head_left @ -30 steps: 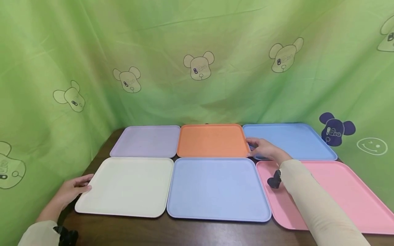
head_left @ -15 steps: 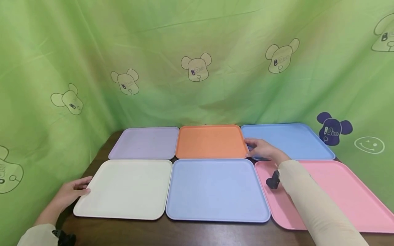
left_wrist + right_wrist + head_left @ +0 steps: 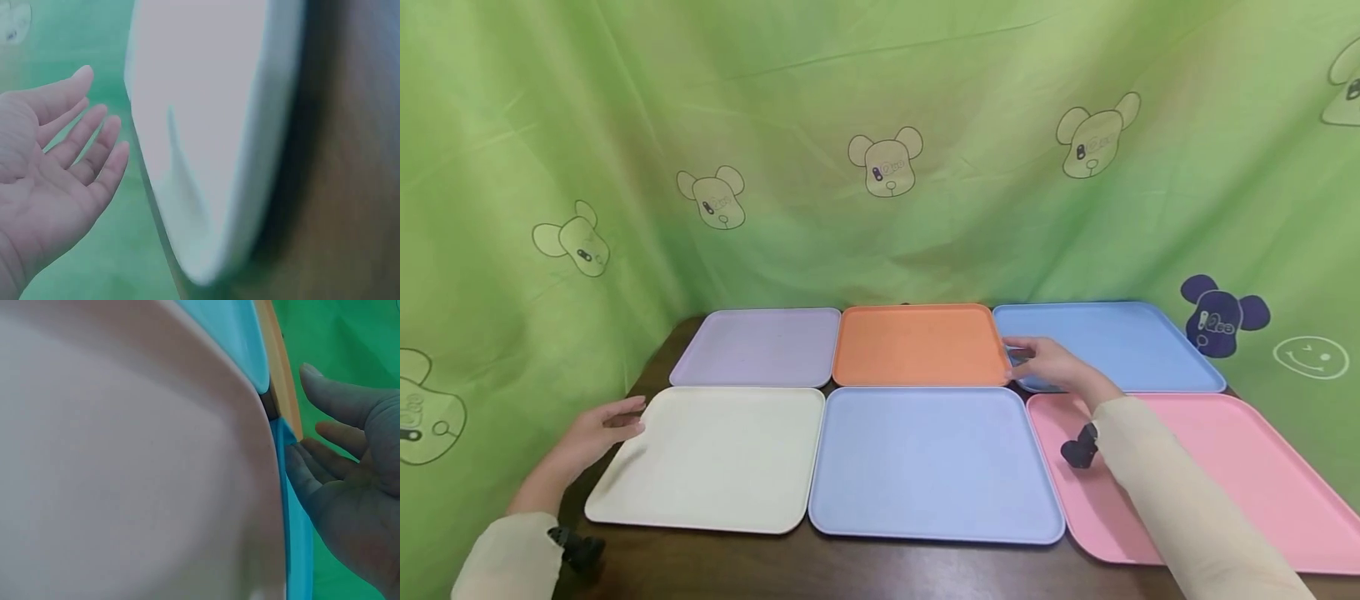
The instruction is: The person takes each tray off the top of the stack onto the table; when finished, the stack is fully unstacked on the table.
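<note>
In the head view my left hand [image 3: 591, 437] is beside the left edge of a white tray [image 3: 722, 458], its fingers spread. The left wrist view shows the left hand [image 3: 69, 150] with loose fingers and nothing in it, apart from the white tray [image 3: 200, 94]. My right hand [image 3: 1052, 364] reaches over the left end of a blue tray [image 3: 1127, 342]. Its fingertips are at the right edge of an orange tray [image 3: 921, 346]. In the right wrist view the thumb of the right hand [image 3: 350, 469] stands away from the fingers, which touch near the trays' corner.
A lilac tray [image 3: 760, 346] lies at the back left. In front are a light blue tray [image 3: 932, 462] and a pink tray [image 3: 1240, 458], the latter under the right sleeve. The trays nearly touch on a brown table [image 3: 715, 562]. A green curtain [image 3: 805, 242] surrounds it.
My left hand has come off the white tray's left edge and moved up and forward. The right hand stays almost where it was. The trays keep their places.
</note>
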Action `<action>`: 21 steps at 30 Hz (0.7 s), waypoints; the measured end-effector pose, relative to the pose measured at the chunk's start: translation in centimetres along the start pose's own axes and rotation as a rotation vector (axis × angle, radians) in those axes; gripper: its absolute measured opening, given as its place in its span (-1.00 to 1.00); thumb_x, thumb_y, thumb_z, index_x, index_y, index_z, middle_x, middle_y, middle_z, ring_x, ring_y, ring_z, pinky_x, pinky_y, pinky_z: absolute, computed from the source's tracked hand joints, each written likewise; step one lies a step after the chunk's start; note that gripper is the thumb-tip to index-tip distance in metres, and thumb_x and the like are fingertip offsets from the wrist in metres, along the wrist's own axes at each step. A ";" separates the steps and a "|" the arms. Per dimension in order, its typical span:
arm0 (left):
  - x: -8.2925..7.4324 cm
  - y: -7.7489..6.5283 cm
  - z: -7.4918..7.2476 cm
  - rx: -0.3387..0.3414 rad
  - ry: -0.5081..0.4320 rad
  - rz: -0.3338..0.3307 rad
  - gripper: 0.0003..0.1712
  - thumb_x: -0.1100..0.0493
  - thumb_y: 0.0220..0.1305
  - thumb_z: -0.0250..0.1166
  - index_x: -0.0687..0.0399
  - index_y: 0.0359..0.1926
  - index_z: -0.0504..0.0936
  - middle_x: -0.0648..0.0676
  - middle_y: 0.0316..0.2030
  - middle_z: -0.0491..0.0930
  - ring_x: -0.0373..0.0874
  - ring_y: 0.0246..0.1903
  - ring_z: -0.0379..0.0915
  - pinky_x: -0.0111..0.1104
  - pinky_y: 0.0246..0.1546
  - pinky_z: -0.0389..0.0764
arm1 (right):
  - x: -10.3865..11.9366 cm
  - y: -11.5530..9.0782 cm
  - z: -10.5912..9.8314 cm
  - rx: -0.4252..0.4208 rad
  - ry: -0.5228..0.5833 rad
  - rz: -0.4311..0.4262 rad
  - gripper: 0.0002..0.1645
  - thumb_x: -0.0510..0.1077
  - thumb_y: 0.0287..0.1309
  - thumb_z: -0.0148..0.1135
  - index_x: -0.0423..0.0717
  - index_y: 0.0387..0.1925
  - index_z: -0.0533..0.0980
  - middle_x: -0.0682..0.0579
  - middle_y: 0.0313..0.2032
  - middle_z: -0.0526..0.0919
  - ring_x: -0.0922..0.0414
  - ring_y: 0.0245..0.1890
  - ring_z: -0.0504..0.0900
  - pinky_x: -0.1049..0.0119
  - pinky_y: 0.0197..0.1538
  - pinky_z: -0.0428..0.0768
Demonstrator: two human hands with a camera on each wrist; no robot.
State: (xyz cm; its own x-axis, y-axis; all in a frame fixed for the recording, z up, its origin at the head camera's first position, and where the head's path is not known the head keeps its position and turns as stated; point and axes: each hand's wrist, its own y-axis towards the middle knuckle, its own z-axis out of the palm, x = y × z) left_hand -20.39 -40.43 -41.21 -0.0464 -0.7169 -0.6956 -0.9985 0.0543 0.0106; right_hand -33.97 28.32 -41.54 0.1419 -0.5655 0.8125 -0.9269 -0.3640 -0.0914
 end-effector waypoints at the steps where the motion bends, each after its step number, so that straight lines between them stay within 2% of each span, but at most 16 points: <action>1: -0.5 0.3 0.1 0.004 -0.009 0.009 -0.31 0.13 0.35 0.26 0.48 0.33 0.28 0.44 0.20 0.39 0.04 0.05 0.45 -0.53 -0.18 0.50 | 0.1 -0.1 0.0 -0.004 -0.003 0.005 -0.05 -0.24 0.13 0.35 -0.43 0.41 0.07 -0.44 0.33 0.19 -0.32 0.33 0.19 -0.08 0.29 0.27; 4: -2.0 1.2 0.7 0.024 -0.061 0.030 -0.32 0.14 0.36 0.25 0.44 0.36 0.26 0.41 0.24 0.36 0.12 0.13 0.39 -0.53 -0.15 0.48 | 0.6 -0.6 0.0 -0.010 -0.022 -0.003 -0.07 -0.21 0.16 0.34 -0.41 0.42 0.07 -0.43 0.32 0.22 -0.31 0.33 0.19 -0.09 0.28 0.27; 9: -4.6 3.1 2.2 0.049 -0.135 0.108 -0.36 0.20 0.35 0.25 0.42 0.34 0.30 0.40 0.25 0.36 0.01 0.12 0.43 -0.54 -0.08 0.46 | 1.6 -1.6 0.1 -0.024 -0.027 -0.064 -0.13 -0.23 0.20 0.30 -0.42 0.41 0.09 -0.42 0.31 0.24 -0.29 0.32 0.22 -0.04 0.24 0.36; 12: -6.5 4.2 3.4 0.064 -0.176 0.153 -0.37 0.22 0.34 0.26 0.41 0.33 0.31 0.39 0.23 0.38 0.11 0.13 0.43 -0.53 -0.06 0.45 | 2.2 -2.1 0.4 -0.037 -0.003 -0.105 -0.16 -0.25 0.22 0.28 -0.39 0.42 0.10 -0.39 0.32 0.25 -0.26 0.32 0.24 0.12 0.17 0.47; 16: -9.1 5.4 5.0 0.087 -0.243 0.162 -0.36 0.21 0.34 0.26 0.34 0.36 0.31 0.35 0.25 0.38 0.20 0.18 0.36 -0.51 -0.02 0.44 | 3.2 -2.5 0.8 -0.042 0.048 -0.163 -0.15 -0.28 0.23 0.26 -0.36 0.44 0.08 -0.36 0.35 0.22 -0.26 0.33 0.22 0.31 0.10 0.51; 18: -10.3 6.2 5.9 0.096 -0.272 0.170 -0.36 0.21 0.35 0.25 0.31 0.37 0.30 0.34 0.25 0.38 0.19 0.19 0.36 -0.46 0.01 0.45 | 3.8 -2.6 1.0 -0.040 0.048 -0.187 -0.14 -0.29 0.24 0.25 -0.35 0.45 0.05 -0.34 0.37 0.19 -0.26 0.34 0.20 0.27 0.13 0.49; 21: -12.1 7.3 7.3 0.105 -0.306 0.197 -0.37 0.24 0.35 0.25 0.31 0.37 0.31 0.35 0.26 0.37 0.18 0.19 0.36 -0.32 0.08 0.45 | 4.5 -2.5 1.4 -0.039 0.018 -0.229 -0.12 -0.29 0.25 0.24 -0.35 0.46 0.01 -0.32 0.39 0.17 -0.28 0.34 0.19 0.09 0.21 0.43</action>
State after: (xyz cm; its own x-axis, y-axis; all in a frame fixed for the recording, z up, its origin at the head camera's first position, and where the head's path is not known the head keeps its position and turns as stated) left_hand -26.86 -26.27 -37.97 -0.2103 -0.4460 -0.8700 -0.9620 0.2531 0.1028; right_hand -30.56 25.70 -38.48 0.3440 -0.4579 0.8197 -0.8840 -0.4522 0.1184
